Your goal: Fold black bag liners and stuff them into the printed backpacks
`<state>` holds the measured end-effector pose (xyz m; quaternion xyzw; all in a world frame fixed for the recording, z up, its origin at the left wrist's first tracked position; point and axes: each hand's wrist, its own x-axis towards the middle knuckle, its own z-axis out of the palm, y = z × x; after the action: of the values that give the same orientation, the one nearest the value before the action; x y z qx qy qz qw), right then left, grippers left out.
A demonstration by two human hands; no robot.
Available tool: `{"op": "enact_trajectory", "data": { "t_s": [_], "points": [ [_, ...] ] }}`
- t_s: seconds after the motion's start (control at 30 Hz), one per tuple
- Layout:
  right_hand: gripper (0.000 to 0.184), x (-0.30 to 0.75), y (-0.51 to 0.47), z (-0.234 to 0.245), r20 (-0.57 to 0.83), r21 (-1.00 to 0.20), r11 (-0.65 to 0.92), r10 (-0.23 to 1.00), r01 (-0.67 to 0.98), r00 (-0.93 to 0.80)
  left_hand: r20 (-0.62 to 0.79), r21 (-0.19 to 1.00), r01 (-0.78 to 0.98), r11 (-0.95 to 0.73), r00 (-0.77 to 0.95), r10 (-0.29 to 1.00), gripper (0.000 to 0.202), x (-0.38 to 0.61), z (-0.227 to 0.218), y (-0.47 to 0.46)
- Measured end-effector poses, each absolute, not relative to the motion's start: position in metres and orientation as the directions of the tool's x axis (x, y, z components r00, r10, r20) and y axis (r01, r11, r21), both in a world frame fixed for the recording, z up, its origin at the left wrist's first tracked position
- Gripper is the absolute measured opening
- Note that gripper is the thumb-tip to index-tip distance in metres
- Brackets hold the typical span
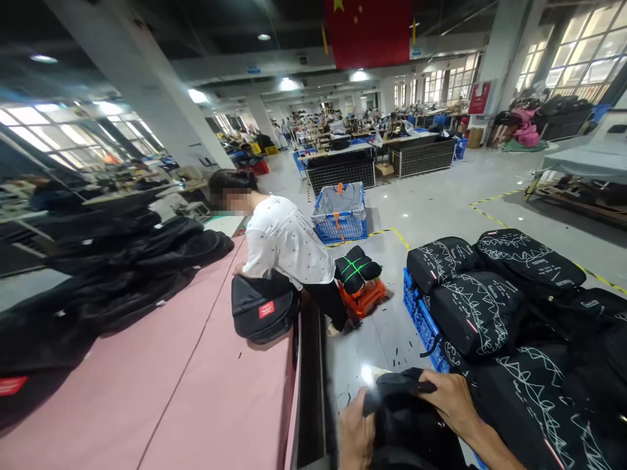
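Left grip point(356, 429) and right grip point(449, 399) pinch a black bag point(409, 418) at its upper edge, right forearm point(484, 438) slanting up leftward.

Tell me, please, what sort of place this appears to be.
Probably a bag workshop: patterned black backpacks heaped over a blue crate, a red-labelled black bag on the pink table, and many worktables beyond.

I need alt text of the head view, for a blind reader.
The left hand and right hand hold a black fabric item beside a blue crate piled with patterned black backpacks. A co-worker bends over a pink table.
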<state>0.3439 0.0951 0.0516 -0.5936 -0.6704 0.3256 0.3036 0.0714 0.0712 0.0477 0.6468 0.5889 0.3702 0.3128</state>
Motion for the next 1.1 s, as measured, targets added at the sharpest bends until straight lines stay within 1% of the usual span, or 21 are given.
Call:
{"op": "enact_trajectory", "data": {
  "t_s": [0.1, 0.17, 0.23, 0.27, 0.33, 0.43, 0.5, 0.6, 0.7, 0.77, 0.83, 0.87, 0.93, 1.03, 1.1],
  "points": [
    [0.063, 0.326, 0.151, 0.037, -0.169, -0.851, -0.051, 0.969, 0.522, -0.180, -0.088, 0.907, 0.412, 0.083, -0.007, 0.996, 0.055, 0.065, 0.061, 0.098],
    [0.074, 0.311, 0.179, 0.018, -0.321, -0.897, -0.198, 0.907, 0.396, -0.273, -0.222, 0.928, 0.303, 0.217, -0.018, 0.975, 0.066, 0.065, 0.059, 0.113],
    [0.080, 0.296, 0.195, -0.005, -0.433, -0.899, -0.364, 0.825, 0.245, -0.362, -0.364, 0.905, 0.231, 0.358, -0.019, 0.931, 0.077, 0.064, 0.052, 0.124],
    [0.082, 0.290, 0.199, -0.016, -0.464, -0.886, -0.429, 0.799, 0.178, -0.383, -0.419, 0.884, 0.219, 0.413, -0.019, 0.908, 0.082, 0.064, 0.048, 0.128],
    [0.084, 0.279, 0.202, -0.032, -0.487, -0.864, -0.497, 0.778, 0.085, -0.396, -0.492, 0.850, 0.208, 0.483, -0.010, 0.870, 0.086, 0.064, 0.044, 0.134],
    [0.081, 0.279, 0.198, -0.036, -0.505, -0.857, -0.507, 0.792, 0.091, -0.342, -0.555, 0.818, 0.213, 0.534, 0.054, 0.830, 0.092, 0.065, 0.052, 0.136],
    [0.078, 0.289, 0.193, -0.027, -0.500, -0.865, -0.487, 0.810, 0.123, -0.305, -0.569, 0.811, 0.226, 0.539, 0.093, 0.817, 0.092, 0.067, 0.064, 0.132],
    [0.076, 0.311, 0.188, -0.014, -0.433, -0.901, -0.418, 0.845, 0.118, -0.313, -0.500, 0.854, 0.234, 0.465, 0.121, 0.858, 0.084, 0.073, 0.074, 0.121],
    [0.075, 0.322, 0.186, -0.017, -0.350, -0.937, -0.331, 0.876, 0.117, -0.331, -0.419, 0.884, 0.266, 0.384, 0.084, 0.904, 0.075, 0.078, 0.063, 0.107],
    [0.082, 0.317, 0.187, -0.026, -0.360, -0.931, -0.322, 0.885, 0.171, -0.294, -0.408, 0.874, 0.299, 0.383, 0.021, 0.913, 0.080, 0.079, 0.047, 0.102],
    [0.089, 0.307, 0.189, -0.034, -0.363, -0.917, -0.312, 0.911, 0.250, -0.194, -0.394, 0.863, 0.325, 0.386, -0.045, 0.918, 0.084, 0.079, 0.032, 0.101],
    [0.091, 0.304, 0.190, -0.036, -0.338, -0.912, -0.293, 0.933, 0.286, -0.123, -0.378, 0.863, 0.339, 0.375, -0.060, 0.924, 0.084, 0.078, 0.028, 0.103],
    [0.091, 0.304, 0.184, -0.034, -0.238, -0.918, -0.245, 0.969, 0.313, 0.060, -0.337, 0.864, 0.379, 0.332, -0.056, 0.940, 0.082, 0.077, 0.024, 0.107],
    [0.085, 0.327, 0.152, -0.029, -0.083, -0.935, -0.190, 0.939, 0.300, 0.334, -0.303, 0.862, 0.419, 0.285, -0.025, 0.953, 0.082, 0.079, 0.026, 0.112],
    [0.075, 0.345, 0.117, -0.036, -0.021, -0.932, -0.172, 0.905, 0.318, 0.426, -0.286, 0.864, 0.425, 0.270, -0.026, 0.958, 0.084, 0.083, 0.028, 0.114]
  ]
}}
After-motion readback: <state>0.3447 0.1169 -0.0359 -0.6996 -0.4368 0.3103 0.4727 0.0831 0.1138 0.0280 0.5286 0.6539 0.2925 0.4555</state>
